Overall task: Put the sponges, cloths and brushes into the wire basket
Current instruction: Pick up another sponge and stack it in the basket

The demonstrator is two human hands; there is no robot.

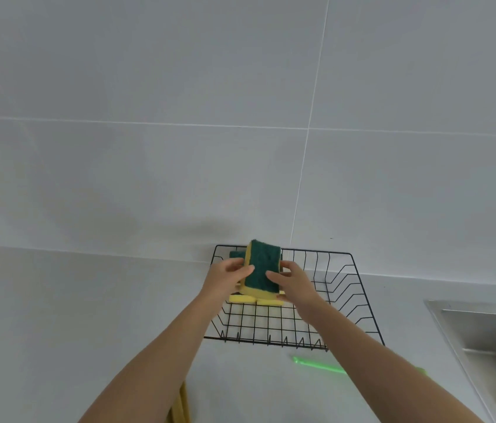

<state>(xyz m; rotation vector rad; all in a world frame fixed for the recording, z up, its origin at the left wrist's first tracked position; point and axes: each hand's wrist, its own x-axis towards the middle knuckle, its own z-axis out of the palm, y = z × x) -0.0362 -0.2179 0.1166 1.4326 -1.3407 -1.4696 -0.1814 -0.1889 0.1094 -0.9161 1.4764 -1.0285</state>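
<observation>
Both hands hold a scouring sponge (pixel 261 271) upright over the back left of the black wire basket (pixel 346 303) on the pale bench (pixel 88 300). Its long axis runs vertically, green side toward the camera. The left hand (pixel 225 277) and right hand (pixel 294 280) press its side edges, fingers (pixel 272 275) curled onto the green face. More sponges (pixel 256 300) lie beneath, apparently inside the basket. A green brush handle (pixel 320 364) lies on the bench just in front; a yellow cloth (pixel 181 404) shows near the left forearm
</observation>
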